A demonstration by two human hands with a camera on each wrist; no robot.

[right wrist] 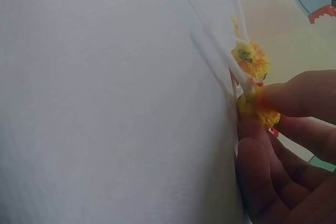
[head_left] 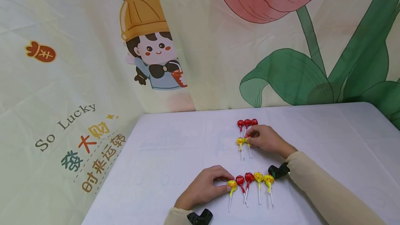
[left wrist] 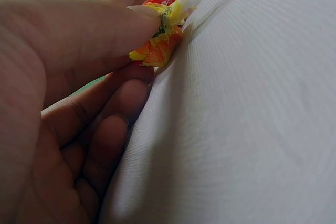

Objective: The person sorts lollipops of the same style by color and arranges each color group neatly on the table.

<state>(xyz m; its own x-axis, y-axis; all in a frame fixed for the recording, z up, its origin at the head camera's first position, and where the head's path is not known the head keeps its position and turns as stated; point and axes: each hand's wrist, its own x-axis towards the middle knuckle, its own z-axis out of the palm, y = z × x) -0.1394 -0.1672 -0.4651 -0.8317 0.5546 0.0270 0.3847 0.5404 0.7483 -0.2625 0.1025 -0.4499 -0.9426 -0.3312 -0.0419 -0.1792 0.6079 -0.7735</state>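
My left hand [head_left: 208, 185] is at the left end of the front row, its thumb and index finger about the head of a yellow lollipop [head_left: 232, 184]. In the left wrist view the thumb lies on that lollipop's wrapper neck [left wrist: 169, 17]. Farther back, my right hand [head_left: 267, 139] pinches another yellow lollipop [right wrist: 257, 109] by its head, close over the cloth. Beside this one lies a second yellow lollipop [head_left: 240, 141]. Behind both is a row of three red lollipops [head_left: 247, 122], their sticks partly hidden.
Rightward along the front row lie two red lollipops [head_left: 249, 177] and two yellow lollipops [head_left: 258, 177], sticks toward me. A white cloth covers the table [head_left: 175, 141]. A printed curtain [head_left: 212, 61] hangs behind its back edge. Black wrist cameras [head_left: 279, 170] sit at both sleeves.
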